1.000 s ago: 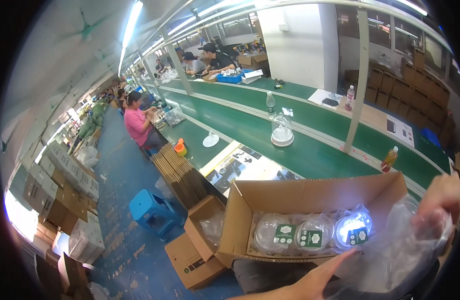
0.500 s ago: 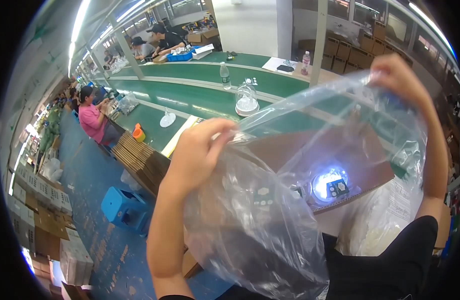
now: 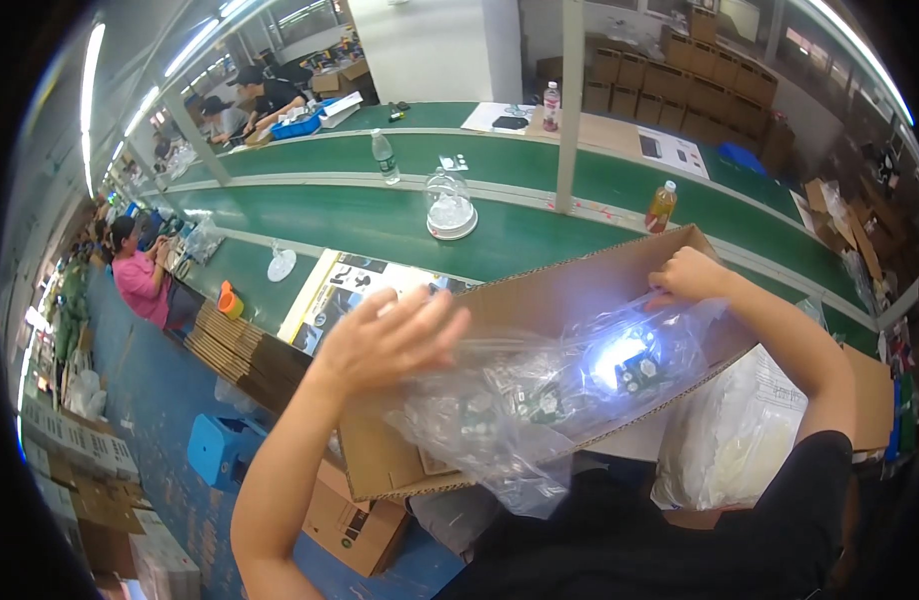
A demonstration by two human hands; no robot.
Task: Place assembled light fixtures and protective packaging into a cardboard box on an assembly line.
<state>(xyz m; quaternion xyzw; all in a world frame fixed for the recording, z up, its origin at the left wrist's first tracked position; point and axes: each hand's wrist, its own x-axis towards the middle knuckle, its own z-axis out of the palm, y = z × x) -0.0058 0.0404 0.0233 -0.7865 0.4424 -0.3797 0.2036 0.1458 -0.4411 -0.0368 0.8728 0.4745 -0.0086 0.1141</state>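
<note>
An open cardboard box (image 3: 550, 278) lies long-ways in front of me. Clear plastic bag film (image 3: 450, 385) is spread loosely inside it, some hanging over the near edge. Under the film a round light (image 3: 620, 362) glows blue-white, and several clear-wrapped pieces with dark green labels lie beside it, blurred by the plastic. My right hand (image 3: 692, 277) pinches the bag at the box's far right. Above the box's left part, my left hand (image 3: 400, 335) is raised with its fingers apart, holding nothing and slightly smeared by motion.
A clear dome (image 3: 450, 203) and water bottle (image 3: 385, 157) stand on the green conveyor. Flattened cartons (image 3: 230, 345) and a blue stool (image 3: 220, 450) are left. A stuffed plastic sack (image 3: 732, 430) sits right of me. A person in pink (image 3: 142, 280) works farther left.
The bag, held up and stretched between both hands before, has come down into the box. My left hand has let go of it; my right hand has moved down and left.
</note>
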